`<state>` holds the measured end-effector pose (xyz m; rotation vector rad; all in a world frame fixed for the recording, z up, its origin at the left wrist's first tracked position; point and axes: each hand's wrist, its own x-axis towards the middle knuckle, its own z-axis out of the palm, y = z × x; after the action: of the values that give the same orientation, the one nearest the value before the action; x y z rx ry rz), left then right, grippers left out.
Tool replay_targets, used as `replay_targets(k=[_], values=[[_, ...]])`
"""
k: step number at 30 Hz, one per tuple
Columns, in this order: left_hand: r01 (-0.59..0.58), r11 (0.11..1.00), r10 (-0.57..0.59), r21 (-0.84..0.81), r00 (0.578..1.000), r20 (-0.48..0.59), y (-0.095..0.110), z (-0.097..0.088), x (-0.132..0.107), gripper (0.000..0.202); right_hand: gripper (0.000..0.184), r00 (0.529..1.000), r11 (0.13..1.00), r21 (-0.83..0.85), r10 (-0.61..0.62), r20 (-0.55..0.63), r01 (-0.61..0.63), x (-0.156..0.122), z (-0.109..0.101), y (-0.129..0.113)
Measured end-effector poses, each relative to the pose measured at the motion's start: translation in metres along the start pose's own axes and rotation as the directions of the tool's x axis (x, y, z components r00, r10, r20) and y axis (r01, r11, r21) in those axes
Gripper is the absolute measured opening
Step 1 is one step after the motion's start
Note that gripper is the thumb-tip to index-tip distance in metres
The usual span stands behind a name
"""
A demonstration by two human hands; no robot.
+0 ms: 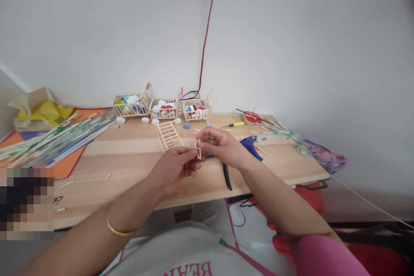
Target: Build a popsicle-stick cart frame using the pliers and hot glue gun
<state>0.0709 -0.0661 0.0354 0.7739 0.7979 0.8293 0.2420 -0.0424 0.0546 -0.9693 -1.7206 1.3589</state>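
Between my two hands, above the middle of the table, is a small piece made of short wooden sticks [199, 150]. My left hand [181, 161] pinches it from the left with thumb and fingers. The fingertips of my right hand [220, 144] close on its upper right side. Just behind my left hand lies a ladder-like frame of wooden sticks [168, 134], partly hidden by that hand. A tool with a black curved handle [227, 177] lies under my right wrist, its far end covered. Right of my right hand rests a blue glue gun [251, 146].
Three small stick carts [131, 105] filled with bottle caps stand along the wall. Bundled sticks in plastic [64, 138] lie at the left on orange sheets. A yellow screwdriver [237, 124] and a red dish [252, 117] sit at the back right. A red cable [207, 30] hangs down the wall.
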Motion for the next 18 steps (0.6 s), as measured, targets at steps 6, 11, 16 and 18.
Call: replay_targets(k=[6, 11, 16, 18], values=[[0.009, 1.0, -0.01, 0.022, 1.0, 0.017, 0.002, 0.002, -0.003, 0.017, 0.025, 1.0, 1.0, -0.007, 0.005, -0.028, -0.005, -0.001, 0.0, 0.001], [0.036, 0.998, -0.037, 0.053, 0.999, 0.021, 0.002, 0.004, -0.003, 0.015, 0.024, 0.999, 1.0, -0.004, 0.008, -0.036, -0.008, -0.003, 0.005, 0.004], [0.038, 0.998, -0.038, 0.045, 0.999, -0.011, 0.001, 0.003, -0.002, 0.018, 0.031, 0.999, 0.996, -0.087, -0.012, -0.029, 0.009, -0.009, 0.007, 0.005], [0.017, 0.999, -0.016, 0.031, 0.999, -0.033, 0.0, 0.002, -0.002, 0.02, 0.044, 0.996, 0.975, -0.207, -0.085, -0.02, 0.079, -0.013, 0.008, 0.005]])
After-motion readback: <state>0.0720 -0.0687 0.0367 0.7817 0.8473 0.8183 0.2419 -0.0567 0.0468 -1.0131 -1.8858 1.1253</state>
